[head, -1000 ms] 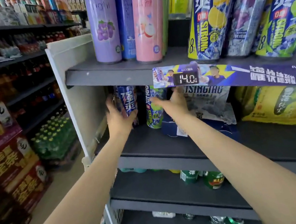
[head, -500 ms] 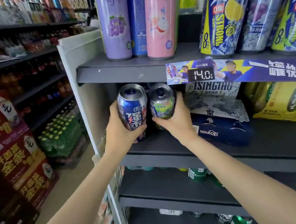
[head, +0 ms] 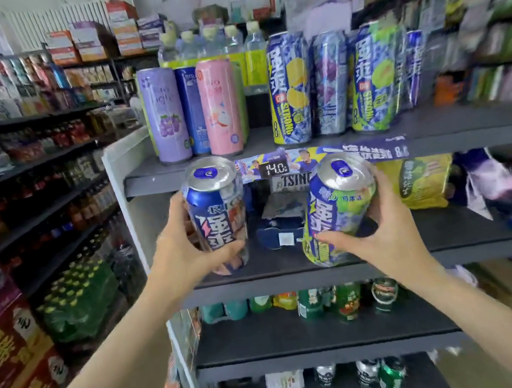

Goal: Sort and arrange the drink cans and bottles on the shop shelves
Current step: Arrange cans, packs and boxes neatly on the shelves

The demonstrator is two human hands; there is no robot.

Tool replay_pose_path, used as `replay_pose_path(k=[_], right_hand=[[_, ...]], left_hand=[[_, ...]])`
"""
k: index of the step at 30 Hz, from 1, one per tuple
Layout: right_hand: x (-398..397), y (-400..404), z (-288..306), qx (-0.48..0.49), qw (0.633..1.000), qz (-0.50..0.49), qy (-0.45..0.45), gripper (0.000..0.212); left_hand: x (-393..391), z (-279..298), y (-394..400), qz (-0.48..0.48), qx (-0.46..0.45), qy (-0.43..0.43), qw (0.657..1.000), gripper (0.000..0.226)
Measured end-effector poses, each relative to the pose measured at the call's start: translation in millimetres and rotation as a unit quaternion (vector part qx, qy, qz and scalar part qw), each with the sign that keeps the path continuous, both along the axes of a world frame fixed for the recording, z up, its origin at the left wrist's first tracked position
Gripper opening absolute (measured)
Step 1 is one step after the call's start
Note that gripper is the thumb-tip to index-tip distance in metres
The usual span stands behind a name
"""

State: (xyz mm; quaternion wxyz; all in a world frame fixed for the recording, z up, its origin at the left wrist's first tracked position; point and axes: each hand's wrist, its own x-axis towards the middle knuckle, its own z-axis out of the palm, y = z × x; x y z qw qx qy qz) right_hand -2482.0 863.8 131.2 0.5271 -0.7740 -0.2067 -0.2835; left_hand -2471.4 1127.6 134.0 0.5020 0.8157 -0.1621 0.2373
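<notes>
My left hand [head: 180, 252] grips a blue can with a white and red label [head: 217, 213], held in front of the middle shelf [head: 293, 271] near its left end. A blue and green can [head: 338, 211], tilted to the right, is gripped by my right hand [head: 379, 238] a little further right. Both can tops face me. On the top shelf [head: 260, 146] stand a purple can [head: 165, 117], a blue can [head: 191, 110], a pink can [head: 220, 109] and several blue, yellow and green tall cans [head: 290, 91].
Behind the held cans lie a dark blue pack [head: 282, 233] and a yellow-green pack [head: 420, 181]. A price strip [head: 319, 158] reads 14.0. Green cans [head: 345, 300] stand on the lower shelf. Shelves of bottles [head: 72, 290] line the left aisle.
Both hands have pulled the two cans out from under the top shelf towards me and moved them apart. The view has tilted up and back, showing more of the shop.
</notes>
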Motion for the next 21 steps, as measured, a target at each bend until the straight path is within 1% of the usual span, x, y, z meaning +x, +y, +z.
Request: replay_pose_path(k=[3,5,7,10,13,15,17,19,21], right_hand=[[0.2,-39.3,38.0,0.043,0.996,-0.049,-0.063,0.100],[3.9,-63.5,63.8,0.071,0.989,-0.083,-0.096,0.097],[12.2,-85.7,89.1,0.092,0.982,-0.106,-0.124,0.091],[39.6,-121.5,119.4,0.100,0.978,-0.121,-0.137,0.092],[82.3,-158.2,138.8,0.101,0.985,-0.103,-0.093,0.091],[116.7,-181.1,142.5,0.120,0.989,-0.075,-0.046,0.092],[151.1,-199.7,141.8,0.129,0.989,-0.068,0.000,0.093],[184.8,-215.3,141.7,0.115,0.991,-0.060,0.018,0.093],[213.7,-223.9,140.9,0.080,0.995,-0.062,0.017,0.096]], left_hand=[[7.6,35.8,-35.4,-0.021,-0.007,-0.035,0.999,0.089],[13.6,58.4,-63.2,-0.039,-0.009,-0.055,0.998,0.094],[20.9,78.0,-90.7,-0.060,-0.019,-0.067,0.996,0.092],[32.3,105.4,-129.2,-0.056,-0.016,-0.094,0.994,0.088],[47.8,125.8,-157.5,-0.033,-0.019,-0.104,0.994,0.093],[56.6,134.8,-173.3,-0.019,-0.033,-0.103,0.994,0.092],[62.9,141.5,-187.1,0.002,-0.036,-0.097,0.995,0.088],[68.6,145.9,-200.9,0.026,-0.035,-0.099,0.994,0.083],[74.1,147.7,-213.5,0.046,-0.032,-0.098,0.994,0.079]])
